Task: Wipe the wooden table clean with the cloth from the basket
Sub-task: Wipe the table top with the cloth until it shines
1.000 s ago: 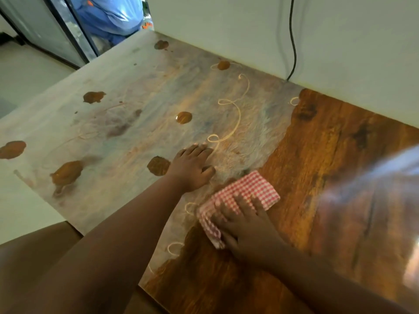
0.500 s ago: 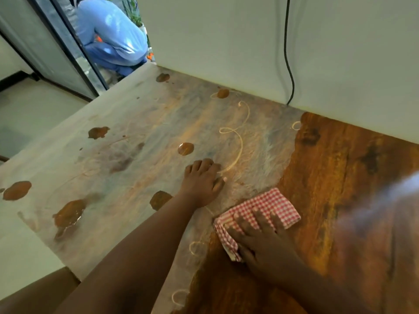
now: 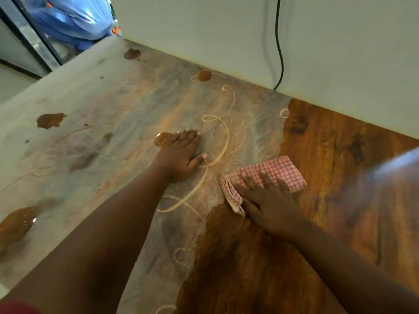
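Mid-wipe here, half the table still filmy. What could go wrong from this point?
The left hand rests flat on the dusty part, fingers at a brown puddle; it may smear it. The cloth, under the right hand, sits at the clean wood's edge; a soiled cloth could drag film back over it.

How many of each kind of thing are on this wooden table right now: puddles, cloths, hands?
Brown puddles: 5 in view
Red-checked cloth: 1
Hands: 2, the left hand flat on the wooden table, the right hand pressing the cloth
Total: 8
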The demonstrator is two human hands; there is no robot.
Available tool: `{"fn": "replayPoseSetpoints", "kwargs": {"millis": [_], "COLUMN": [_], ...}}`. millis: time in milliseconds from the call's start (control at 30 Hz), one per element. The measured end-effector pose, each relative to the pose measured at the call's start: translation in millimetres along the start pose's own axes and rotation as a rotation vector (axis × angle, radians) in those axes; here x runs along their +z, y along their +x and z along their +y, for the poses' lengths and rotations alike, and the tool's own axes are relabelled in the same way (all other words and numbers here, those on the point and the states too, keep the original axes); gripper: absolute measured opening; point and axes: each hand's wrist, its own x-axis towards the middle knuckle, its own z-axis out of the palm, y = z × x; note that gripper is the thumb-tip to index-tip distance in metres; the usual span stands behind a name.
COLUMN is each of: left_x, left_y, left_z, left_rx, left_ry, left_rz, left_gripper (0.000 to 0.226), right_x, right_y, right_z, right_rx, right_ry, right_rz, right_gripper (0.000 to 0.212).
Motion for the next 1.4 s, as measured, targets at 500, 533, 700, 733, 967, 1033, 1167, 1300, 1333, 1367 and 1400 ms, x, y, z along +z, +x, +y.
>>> {"fn": "replayPoseSetpoints", "kwargs": {"millis": [500, 533, 700, 733, 967, 1033, 1167, 1300, 1333, 1367, 1400], "left_x": [0.8, 0.1, -1.5, -1.7, -2.6, -4.1, -3.6, -1.7, -1.5, -1.3, -1.4], "left_y": [1.9, 1.9, 2.7, 3.3, 3.8, 3.8, 5.5, 5.3, 4.8, 5.0, 4.9], "left_z": [-0.8, 0.2, 1.4, 1.2, 2.3, 3.6, 1.5, 0.4, 1.0, 1.8, 2.0], "left_rx": [0.009, 0.007, 0.004, 0.003, -0.008, -0.014, -0.003, -0.005, -0.010, -0.015, -0.020], "left_ry": [0.000, 0.007, 0.015, 0.012, 0.024, 0.013, -0.018, -0.036, -0.037, -0.037, -0.037], "left_rz": [0.013, 0.006, -0.009, -0.012, -0.017, -0.012, -0.001, 0.026, 0.027, 0.029, 0.030], "left_gripper": [0.094, 0.094, 0.101, 0.103, 0.097, 0.095, 0.093, 0.090, 0.090, 0.090, 0.090], "right_x": [-20.0, -24.0, -0.6, 4.7, -37.4, -46.8, -32.2, -29.0, -32.7, -37.1, -42.4], "right_y": [41.1, 57.1, 36.3, 22.5, 93.9, 123.8, 108.9, 82.2, 90.6, 103.7, 120.2], "right_z": [51.9, 45.2, 20.9, 26.7, 77.1, 63.9, 57.3, 96.6, 106.9, 115.0, 120.1], "right_rx": [0.084, 0.108, -0.092, -0.130, 0.141, 0.183, 0.051, 0.048, 0.098, 0.147, 0.188], "right_ry": [-0.005, 0.004, -0.025, -0.017, -0.024, -0.004, -0.035, -0.030, -0.031, -0.032, -0.030], "right_rz": [0.010, 0.012, 0.091, 0.082, 0.062, 0.048, 0.112, 0.145, 0.146, 0.151, 0.146], "right_gripper": [0.043, 0.046, 0.048, 0.045, 0.048, 0.050, 0.051, 0.049, 0.049, 0.049, 0.049]}}
